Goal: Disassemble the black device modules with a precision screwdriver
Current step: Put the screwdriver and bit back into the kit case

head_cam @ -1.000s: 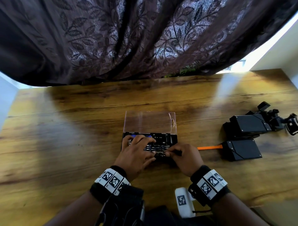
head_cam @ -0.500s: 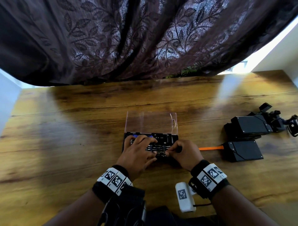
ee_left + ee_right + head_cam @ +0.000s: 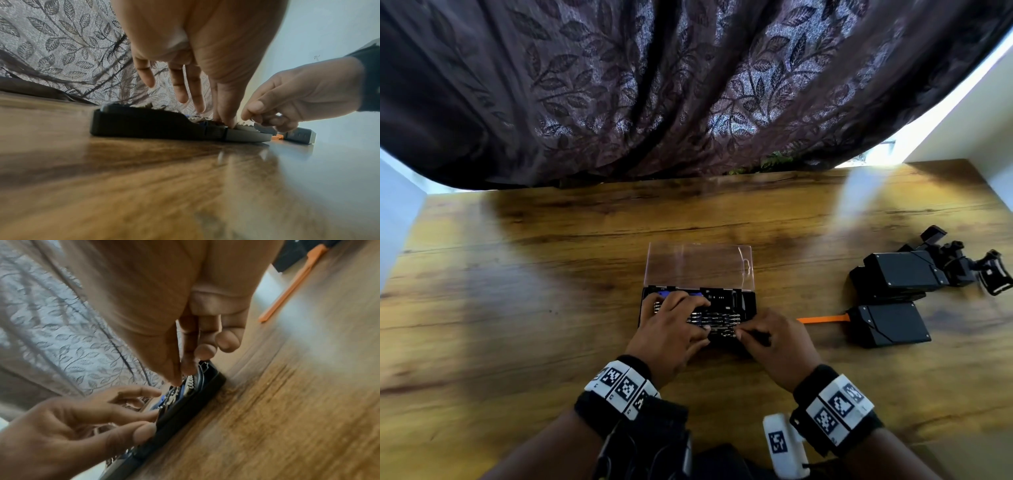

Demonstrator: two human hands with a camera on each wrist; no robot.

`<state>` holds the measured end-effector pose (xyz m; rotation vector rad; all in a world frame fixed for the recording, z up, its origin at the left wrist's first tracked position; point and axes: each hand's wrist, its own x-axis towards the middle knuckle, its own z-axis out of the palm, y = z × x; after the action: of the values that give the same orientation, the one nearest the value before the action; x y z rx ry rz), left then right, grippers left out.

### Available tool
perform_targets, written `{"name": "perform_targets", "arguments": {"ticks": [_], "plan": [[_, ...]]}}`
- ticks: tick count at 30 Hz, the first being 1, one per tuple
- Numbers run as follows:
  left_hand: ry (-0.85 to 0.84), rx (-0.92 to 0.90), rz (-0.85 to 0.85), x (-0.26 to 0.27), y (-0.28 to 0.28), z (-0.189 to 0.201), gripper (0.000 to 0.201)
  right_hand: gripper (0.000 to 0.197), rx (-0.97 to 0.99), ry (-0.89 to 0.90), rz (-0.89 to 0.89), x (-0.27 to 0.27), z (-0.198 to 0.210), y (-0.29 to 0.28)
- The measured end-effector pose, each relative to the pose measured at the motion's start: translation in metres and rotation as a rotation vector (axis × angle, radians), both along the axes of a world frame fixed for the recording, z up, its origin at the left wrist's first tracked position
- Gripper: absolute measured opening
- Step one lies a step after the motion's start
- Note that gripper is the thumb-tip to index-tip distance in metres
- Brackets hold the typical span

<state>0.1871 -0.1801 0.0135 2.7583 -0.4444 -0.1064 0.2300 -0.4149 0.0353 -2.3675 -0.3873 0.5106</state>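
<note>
Two black device modules (image 3: 900, 274) (image 3: 890, 323) lie at the right of the wooden table, apart from both hands. An open screwdriver kit (image 3: 743, 303) sits in the middle, its clear lid (image 3: 698, 270) standing up behind it. My left hand (image 3: 688, 315) rests on the bit rows with straight, spread fingers (image 3: 197, 97). My right hand (image 3: 739, 334) pinches a slim dark screwdriver between thumb and forefinger, its tip down at the bits (image 3: 190, 380) on the tray's near right. The rest of the tool is hidden by the hand.
An orange pry tool (image 3: 822, 319) lies between the kit and the nearer module. A black clamp-like mount (image 3: 983, 270) lies beside the farther module. A dark leaf-patterned curtain (image 3: 688, 85) hangs along the table's far edge. White walls stand at both sides.
Both hands stay at the kit. My right hand's pinching fingertips have shifted slightly over the bit rows; my left hand has hardly moved.
</note>
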Motion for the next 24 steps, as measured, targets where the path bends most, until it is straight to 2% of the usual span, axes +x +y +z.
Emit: {"name": "perform_targets", "arguments": {"ticks": [14,24], "plan": [[0.059,0.01,0.008,-0.002,-0.001,0.005,0.025,0.018,-0.016,-0.052,0.025,0.0,-0.007,0.009],[-0.021,0.006,0.03,-0.005,0.0,-0.001,0.024,0.008,0.088,0.11,-0.087,0.004,-0.007,0.013]]}}
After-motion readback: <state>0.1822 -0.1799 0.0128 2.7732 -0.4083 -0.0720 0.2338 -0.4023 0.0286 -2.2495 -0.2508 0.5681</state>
